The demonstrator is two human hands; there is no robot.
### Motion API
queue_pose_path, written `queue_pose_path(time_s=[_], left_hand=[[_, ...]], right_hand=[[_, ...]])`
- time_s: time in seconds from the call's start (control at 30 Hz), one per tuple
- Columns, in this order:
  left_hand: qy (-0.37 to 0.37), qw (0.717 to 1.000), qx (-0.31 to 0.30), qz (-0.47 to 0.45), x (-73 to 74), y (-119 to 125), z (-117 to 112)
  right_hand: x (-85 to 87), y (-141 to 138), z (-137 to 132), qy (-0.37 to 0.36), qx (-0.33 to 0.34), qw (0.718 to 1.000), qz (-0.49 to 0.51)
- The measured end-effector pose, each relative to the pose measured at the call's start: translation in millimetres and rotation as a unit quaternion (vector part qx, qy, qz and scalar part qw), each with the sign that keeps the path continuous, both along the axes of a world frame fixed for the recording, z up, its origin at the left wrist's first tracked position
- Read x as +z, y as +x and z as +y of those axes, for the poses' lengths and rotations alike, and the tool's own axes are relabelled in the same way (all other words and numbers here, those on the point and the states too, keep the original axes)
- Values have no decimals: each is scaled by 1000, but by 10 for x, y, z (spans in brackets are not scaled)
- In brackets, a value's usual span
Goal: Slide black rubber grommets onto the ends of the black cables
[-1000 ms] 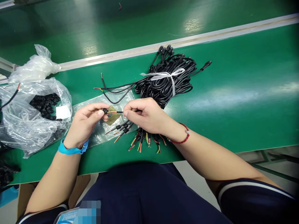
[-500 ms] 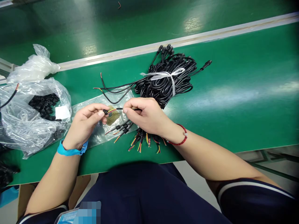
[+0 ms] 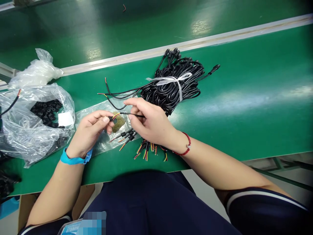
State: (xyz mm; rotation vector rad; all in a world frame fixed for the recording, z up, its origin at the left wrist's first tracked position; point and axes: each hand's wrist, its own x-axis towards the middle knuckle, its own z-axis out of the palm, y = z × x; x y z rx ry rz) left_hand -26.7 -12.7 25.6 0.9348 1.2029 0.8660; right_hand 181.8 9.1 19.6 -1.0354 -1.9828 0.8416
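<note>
As the left hand [image 3: 93, 130] is pinching a black fitting [image 3: 111, 118] left of the glossy coiled bundle [image 3: 168, 93], the right hand [image 3: 153, 122], loosely spread, is hovering at a slim cable [image 3: 127, 113] beside it; smooth green tabletop [image 3: 244, 111] is stretching beneath the bundle, pale rail [image 3: 137, 57] behind.

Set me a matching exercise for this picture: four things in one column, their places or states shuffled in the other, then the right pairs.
Things
1. Small black piece by yellow and red wires
2. Coiled bundle of black cables
3. White square card
4. Red cord bracelet

Places or states
A. Around the wrist of the right hand
B. Beside loose black parts in a clear plastic bag
C. Pinched in the fingertips of the left hand
D. Tied with a white strip

Pairs: 1-C, 2-D, 3-B, 4-A
</note>
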Motion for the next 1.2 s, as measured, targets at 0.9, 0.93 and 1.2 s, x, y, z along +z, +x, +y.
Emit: queue_pose_path(time_s=[0.9, 0.93, 1.2], left_hand=[[15, 1000, -9, -20, 49, -38, -42], [15, 1000, -10, -20, 46, -38, -40], [11, 1000, -10, -23, 46, 2, -38]], right_hand=[[136, -164, 88, 64, 69, 986, -135], [137, -166, 87, 64, 67, 986, -136], [119, -202, 60, 106, 30, 980, -163]])
